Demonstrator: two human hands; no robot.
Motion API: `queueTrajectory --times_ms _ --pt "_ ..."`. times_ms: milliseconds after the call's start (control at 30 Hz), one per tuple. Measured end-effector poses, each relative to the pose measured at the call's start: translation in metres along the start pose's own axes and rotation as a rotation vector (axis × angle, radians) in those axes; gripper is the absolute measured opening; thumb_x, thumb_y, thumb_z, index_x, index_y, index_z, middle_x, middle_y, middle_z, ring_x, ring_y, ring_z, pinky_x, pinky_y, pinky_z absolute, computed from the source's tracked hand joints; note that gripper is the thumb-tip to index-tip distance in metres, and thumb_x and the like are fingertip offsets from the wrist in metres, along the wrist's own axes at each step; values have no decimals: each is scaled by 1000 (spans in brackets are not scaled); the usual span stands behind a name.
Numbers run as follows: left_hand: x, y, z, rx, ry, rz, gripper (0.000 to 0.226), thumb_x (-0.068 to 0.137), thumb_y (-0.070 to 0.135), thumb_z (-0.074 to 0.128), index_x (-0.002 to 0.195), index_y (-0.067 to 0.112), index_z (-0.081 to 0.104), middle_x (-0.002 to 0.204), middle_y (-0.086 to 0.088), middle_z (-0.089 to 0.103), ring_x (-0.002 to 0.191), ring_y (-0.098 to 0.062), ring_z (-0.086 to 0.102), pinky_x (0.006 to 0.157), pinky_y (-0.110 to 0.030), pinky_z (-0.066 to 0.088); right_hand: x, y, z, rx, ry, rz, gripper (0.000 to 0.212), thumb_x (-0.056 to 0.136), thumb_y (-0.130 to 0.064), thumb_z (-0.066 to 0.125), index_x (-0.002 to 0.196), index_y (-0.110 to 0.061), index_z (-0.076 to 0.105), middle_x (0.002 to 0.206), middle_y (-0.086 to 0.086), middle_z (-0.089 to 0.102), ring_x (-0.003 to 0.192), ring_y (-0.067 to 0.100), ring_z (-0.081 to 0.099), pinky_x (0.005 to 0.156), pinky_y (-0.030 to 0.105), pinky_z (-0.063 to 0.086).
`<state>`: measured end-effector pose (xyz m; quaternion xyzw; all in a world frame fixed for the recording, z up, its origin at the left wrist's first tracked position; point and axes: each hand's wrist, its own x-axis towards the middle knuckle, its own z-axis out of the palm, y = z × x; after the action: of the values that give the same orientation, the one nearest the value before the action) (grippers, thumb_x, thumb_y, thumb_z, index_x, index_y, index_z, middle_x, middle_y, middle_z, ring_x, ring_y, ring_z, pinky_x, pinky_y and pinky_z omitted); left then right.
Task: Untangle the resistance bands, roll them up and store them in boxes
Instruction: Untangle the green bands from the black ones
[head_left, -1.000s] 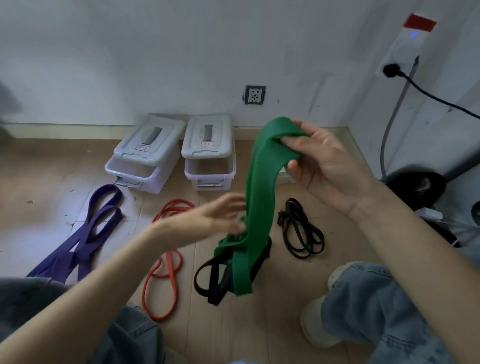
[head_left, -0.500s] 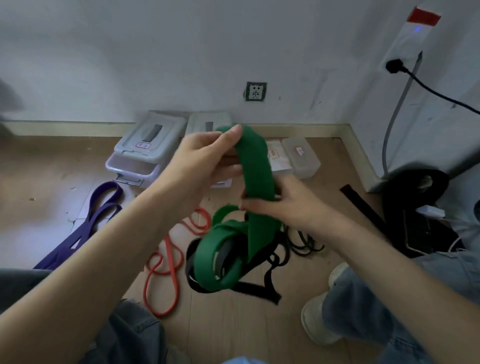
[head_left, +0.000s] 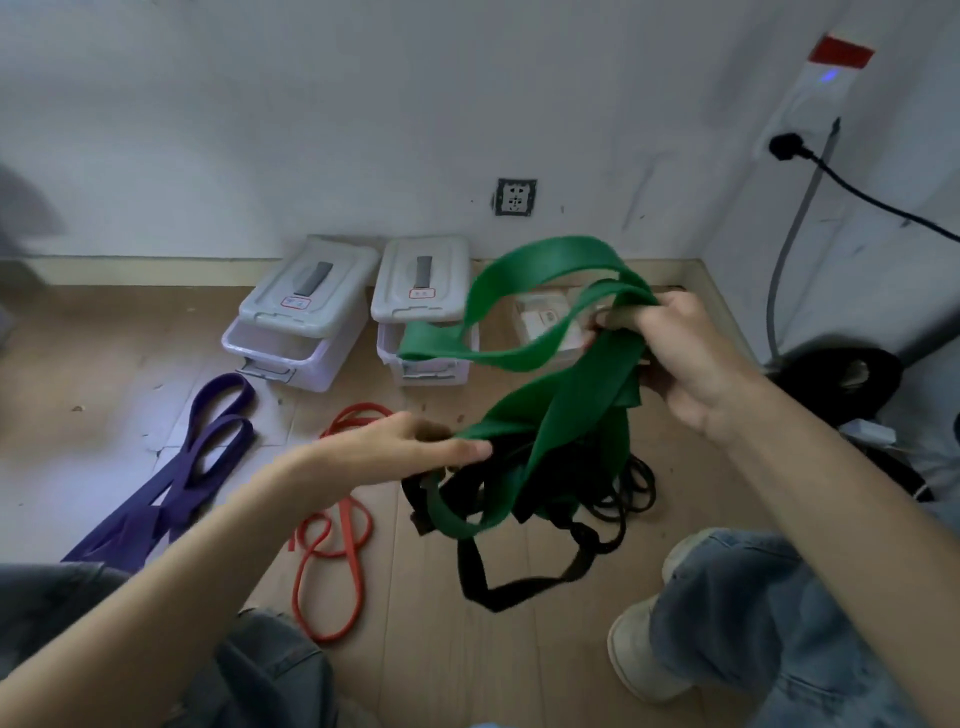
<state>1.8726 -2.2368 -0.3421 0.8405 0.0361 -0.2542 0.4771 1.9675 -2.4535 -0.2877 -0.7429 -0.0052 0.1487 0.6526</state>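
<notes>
Above floor, head view: green band (head_left: 563, 415) now spread betw. right hand (head_left: 691, 358), gripping its upper folds, and left hand (head_left: 410, 447), pinching a lower loop.
Vs 0.5 s ago hands are apart, loop opened; black band (head_left: 519, 587) still snagged, untangling unfinished. Boxes (head_left: 306, 332) (head_left: 423, 317) lidded; contents not discernible.

Right hand (head_left: 696, 358) grips the green band (head_left: 566, 405) aloft; left hand (head_left: 410, 449) pinches its lower fold above the black band (head_left: 519, 592).
</notes>
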Motion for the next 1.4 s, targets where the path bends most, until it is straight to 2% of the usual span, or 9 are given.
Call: queueTrajectory --times_ms 300,467,633,733,833,1000,1167,1267,1400 --pt "-30 51 -52 -533 207 374 5 72 20 76 68 22 73 57 11 59 49 0 50 41 -12 40 -8 20 4 -725 -219 41 11 87 -5 57 96 0 61 90 18 68 76 27 69 69 42 59" --pt "-4 19 -39 276 469 -65 42 90 28 57 125 6 48 115 -7 58 109 -27 56 85 -30 47 -13 13 13 58 -302 287 14 91 3 49 98 0 61 85 11 67 70 14 67 54 24 56" --pt "-13 8 -21 -549 -109 27 27 81 41 51 89 31 76 101 1 73 91 -5 68 78 -27 55 -11 -2 12 552 -269 415 16 94 -1 44 90 -1 59 78 10 63 62 12 65 45 15 52" --pt "-2 6 -15 -774 -118 105 62 75 68 38 101 24 73 116 -2 68 112 -17 61 94 -32 45 -7 -13 5 756 -225 382 18 95 -4 43 86 -1 58 69 9 65 54 12 66 46 14 51" --pt "9 17 11 -469 164 335 42 62 55 74 97 34 66 101 15 70 107 -11 63 86 -22 52 -6 -13 3 834 -264 341 11 91 -8 50 89 -1 58 75 10 66 59 13 67 46 14 51" --pt "15 25 22 -389 540 484 50 51 42 80 93 26 59 86 13 73 83 -6 69 73 -20 53 -6 -5 -4 679 -272 108 28 72 -18 67 94 -2 60 96 13 66 84 18 69 66 19 56" --pt "3 38 -6 -595 630 480 32 56 25 76 86 22 65 78 9 74 76 -9 71 62 -18 54 -13 28 -4 -274 -544 56 60 66 -61 68 118 -35 54 118 -14 64 110 4 58 93 28 47" --pt "-3 47 -12 -572 641 477 29 63 18 77 88 18 63 77 8 73 75 -12 71 61 -20 55 -24 47 18 -316 -727 -8 45 74 -49 72 111 -57 49 115 -27 61 108 -7 56 85 16 49" --pt "-8 48 -21 -824 660 363 30 63 26 75 87 13 63 68 0 71 60 -16 67 52 -24 56 -20 63 32 -430 -599 -166 37 79 -26 72 111 -34 55 109 -11 64 102 6 60 86 26 51"
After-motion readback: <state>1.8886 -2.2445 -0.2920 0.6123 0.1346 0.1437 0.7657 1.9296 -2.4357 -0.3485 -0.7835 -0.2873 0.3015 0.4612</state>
